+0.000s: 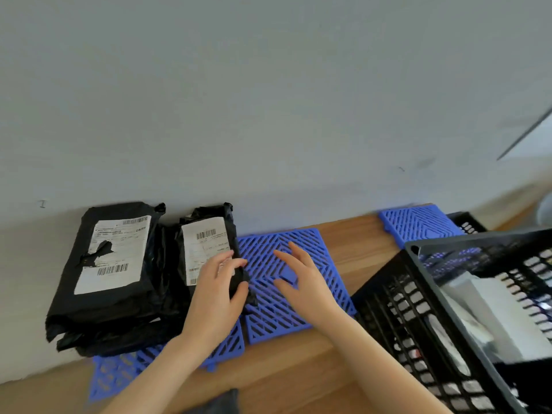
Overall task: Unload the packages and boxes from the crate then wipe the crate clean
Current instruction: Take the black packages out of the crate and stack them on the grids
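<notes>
Left hand: your left hand (218,291) grips the small black plastic mailer bag (206,240) at its right edge, thumb curled round it.
Right hand: your right hand (298,279) is spread open and holds nothing, over the blue plastic grid mat (301,239).
Crate: the black slotted plastic crate (388,309) is right of your right hand, with pale boxes (501,309) inside.

A wooden floor (343,243) runs along the foot of a pale wall. Blue plastic grid mats lie flat on it. One mat (268,321) is directly beneath the right hand (301,282). A second mat (119,372) lies under the left hand (218,294) and its forearm, largely covered by black parcels, among them the smaller package (209,243) that hand grips. A third mat (418,225) lies beyond and to the right of the right hand. A black lattice crate (388,309) stands just right of the right hand, close against the middle mat.
</notes>
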A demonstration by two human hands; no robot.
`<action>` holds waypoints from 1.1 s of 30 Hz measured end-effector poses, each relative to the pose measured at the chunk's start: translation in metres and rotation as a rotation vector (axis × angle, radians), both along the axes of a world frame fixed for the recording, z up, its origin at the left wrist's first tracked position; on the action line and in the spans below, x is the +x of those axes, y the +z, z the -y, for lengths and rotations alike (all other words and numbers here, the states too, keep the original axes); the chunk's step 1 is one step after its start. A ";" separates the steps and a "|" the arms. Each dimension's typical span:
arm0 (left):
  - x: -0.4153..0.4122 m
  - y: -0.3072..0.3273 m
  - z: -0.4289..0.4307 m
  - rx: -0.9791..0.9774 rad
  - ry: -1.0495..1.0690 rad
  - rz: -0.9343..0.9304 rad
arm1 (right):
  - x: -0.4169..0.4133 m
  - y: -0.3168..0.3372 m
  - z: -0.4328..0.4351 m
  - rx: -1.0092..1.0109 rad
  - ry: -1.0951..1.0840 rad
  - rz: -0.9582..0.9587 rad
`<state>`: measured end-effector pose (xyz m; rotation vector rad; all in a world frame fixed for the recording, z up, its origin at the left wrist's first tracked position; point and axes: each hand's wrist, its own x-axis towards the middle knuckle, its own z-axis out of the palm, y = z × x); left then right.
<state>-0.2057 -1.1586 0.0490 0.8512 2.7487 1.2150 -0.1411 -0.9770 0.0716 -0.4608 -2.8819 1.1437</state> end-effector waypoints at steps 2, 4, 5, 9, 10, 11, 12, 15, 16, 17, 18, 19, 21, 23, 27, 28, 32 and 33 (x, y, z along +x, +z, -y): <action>0.014 0.011 -0.018 0.053 -0.051 0.000 | 0.026 0.019 -0.012 0.050 -0.063 -0.044; 0.031 0.023 -0.038 0.096 -0.109 -0.011 | 0.053 0.037 -0.026 0.079 -0.116 -0.094; 0.042 0.029 -0.049 0.112 -0.139 -0.022 | 0.068 0.045 -0.034 0.083 -0.139 -0.115; 0.088 0.054 -0.092 0.172 -0.250 -0.065 | 0.127 0.071 -0.069 0.100 -0.215 -0.175; 0.101 0.060 -0.104 0.187 -0.267 -0.074 | 0.141 0.077 -0.080 0.110 -0.232 -0.190; 0.113 0.065 -0.116 0.199 -0.278 -0.082 | 0.156 0.081 -0.091 0.119 -0.249 -0.205; 0.126 0.068 -0.129 0.208 -0.279 -0.097 | 0.171 0.084 -0.102 0.117 -0.267 -0.218; 0.164 0.076 -0.172 0.252 -0.276 -0.092 | 0.219 0.090 -0.136 0.108 -0.306 -0.239; 0.178 0.078 -0.188 0.255 -0.293 -0.102 | 0.237 0.092 -0.150 0.106 -0.320 -0.243; 0.195 0.079 -0.207 0.254 -0.322 -0.122 | 0.257 0.094 -0.165 0.103 -0.333 -0.246; 0.211 0.079 -0.224 0.248 -0.354 -0.129 | 0.276 0.094 -0.181 0.102 -0.350 -0.250; 0.227 0.079 -0.242 0.238 -0.387 -0.119 | 0.294 0.095 -0.198 0.104 -0.376 -0.251; 0.257 0.075 -0.273 0.204 -0.442 -0.083 | 0.328 0.095 -0.229 0.114 -0.438 -0.246; 0.280 0.071 -0.301 0.166 -0.490 -0.033 | 0.354 0.094 -0.257 0.134 -0.480 -0.229; 0.308 0.064 -0.346 0.120 -0.559 0.106 | 0.390 0.093 -0.307 0.157 -0.529 -0.207; 0.312 0.064 -0.357 0.108 -0.573 0.136 | 0.396 0.093 -0.319 0.156 -0.548 -0.201; 0.322 0.058 -0.405 0.015 -0.666 0.157 | 0.416 0.086 -0.363 0.176 -0.602 -0.118; 0.324 0.056 -0.418 -0.005 -0.698 0.152 | 0.420 0.084 -0.373 0.178 -0.611 -0.093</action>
